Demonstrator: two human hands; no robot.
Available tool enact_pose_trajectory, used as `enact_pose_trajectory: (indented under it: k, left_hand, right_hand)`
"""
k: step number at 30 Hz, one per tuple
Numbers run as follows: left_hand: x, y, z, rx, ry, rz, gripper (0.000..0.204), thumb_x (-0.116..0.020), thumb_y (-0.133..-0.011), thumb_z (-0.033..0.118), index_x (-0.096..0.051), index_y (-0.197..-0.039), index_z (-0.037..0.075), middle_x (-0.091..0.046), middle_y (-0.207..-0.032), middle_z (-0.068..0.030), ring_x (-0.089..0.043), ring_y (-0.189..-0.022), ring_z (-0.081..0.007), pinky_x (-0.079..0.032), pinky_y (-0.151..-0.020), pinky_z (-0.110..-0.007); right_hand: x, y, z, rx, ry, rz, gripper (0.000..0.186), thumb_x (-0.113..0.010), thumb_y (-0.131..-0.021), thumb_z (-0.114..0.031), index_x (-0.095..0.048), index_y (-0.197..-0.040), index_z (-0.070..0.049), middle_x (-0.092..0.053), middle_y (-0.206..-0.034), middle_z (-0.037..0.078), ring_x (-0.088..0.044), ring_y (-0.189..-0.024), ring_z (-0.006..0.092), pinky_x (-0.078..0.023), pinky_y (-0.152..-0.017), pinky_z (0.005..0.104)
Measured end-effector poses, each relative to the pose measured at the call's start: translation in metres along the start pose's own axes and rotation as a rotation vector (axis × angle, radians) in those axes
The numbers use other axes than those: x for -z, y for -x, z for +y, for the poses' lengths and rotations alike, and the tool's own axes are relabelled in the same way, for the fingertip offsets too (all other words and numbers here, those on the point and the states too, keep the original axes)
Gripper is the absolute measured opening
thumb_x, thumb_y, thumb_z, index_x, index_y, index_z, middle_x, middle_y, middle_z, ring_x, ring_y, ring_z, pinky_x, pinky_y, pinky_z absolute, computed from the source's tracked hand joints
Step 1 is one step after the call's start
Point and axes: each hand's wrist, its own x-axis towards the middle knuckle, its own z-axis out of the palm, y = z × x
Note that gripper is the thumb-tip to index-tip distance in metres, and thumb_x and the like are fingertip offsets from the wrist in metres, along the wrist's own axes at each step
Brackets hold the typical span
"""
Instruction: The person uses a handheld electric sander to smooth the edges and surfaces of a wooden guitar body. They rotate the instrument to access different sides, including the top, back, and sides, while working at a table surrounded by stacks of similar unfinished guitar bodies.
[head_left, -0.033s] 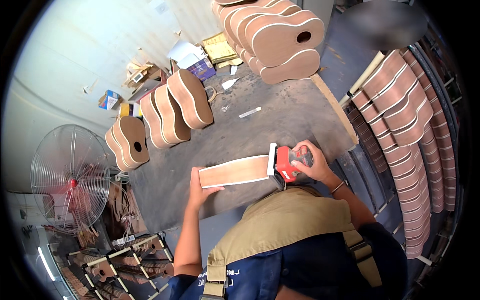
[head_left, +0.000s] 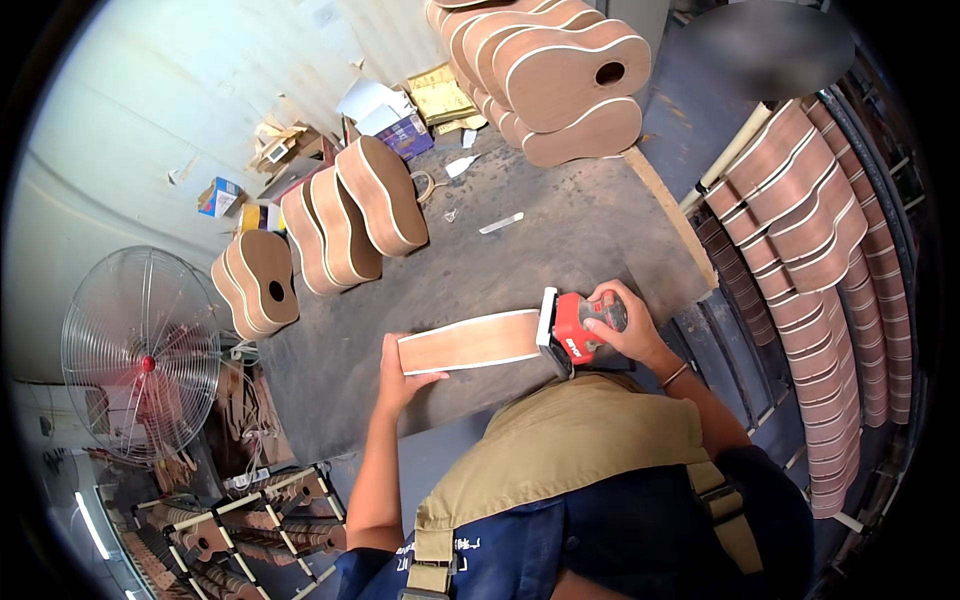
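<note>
In the head view, the left fingers (head_left: 430,379) hold one end of a white-edged wooden body (head_left: 470,342); the right fingers (head_left: 612,290) clasp a red sander (head_left: 572,328) at its other end. Beyond them the bench (head_left: 455,275) lies bare up to a pale strip (head_left: 502,223). Stacked bodies (head_left: 378,190) stand past the left fingers, a taller pile (head_left: 555,85) past the right, and the apron (head_left: 590,420) crowds the right's near side.
</note>
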Motion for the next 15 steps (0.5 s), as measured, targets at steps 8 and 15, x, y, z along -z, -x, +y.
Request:
enact_pose_trajectory:
  k: [8,15]
  left_hand:
    - [-0.002,0.019,0.044,-0.13,-0.135,0.035,0.097,-0.104,-0.073,0.038,-0.056,-0.151,0.006,-0.066,-0.122,-0.0194,-0.07,-0.111,-0.0395,-0.058,-0.095,-0.049]
    - [-0.033,0.021,0.154,-0.309,-0.407,-0.117,0.073,-0.093,-0.083,0.037,-0.07,-0.149,0.014,-0.06,-0.108,-0.0161,-0.066,-0.091,-0.037,-0.057,-0.078,-0.048]
  right_hand:
    - [0.028,0.009,0.016,-0.064,0.154,0.262,0.048,-0.096,-0.083,-0.018,-0.065,-0.118,-0.01,-0.072,-0.098,0.005,-0.07,-0.086,0.016,-0.059,-0.08,0.0359]
    - [0.084,-0.06,-0.071,-0.32,-0.097,0.195,0.059,-0.096,-0.082,-0.017,-0.063,-0.131,-0.011,-0.068,-0.096,0.004,-0.063,-0.071,0.0082,-0.049,-0.051,0.0281]
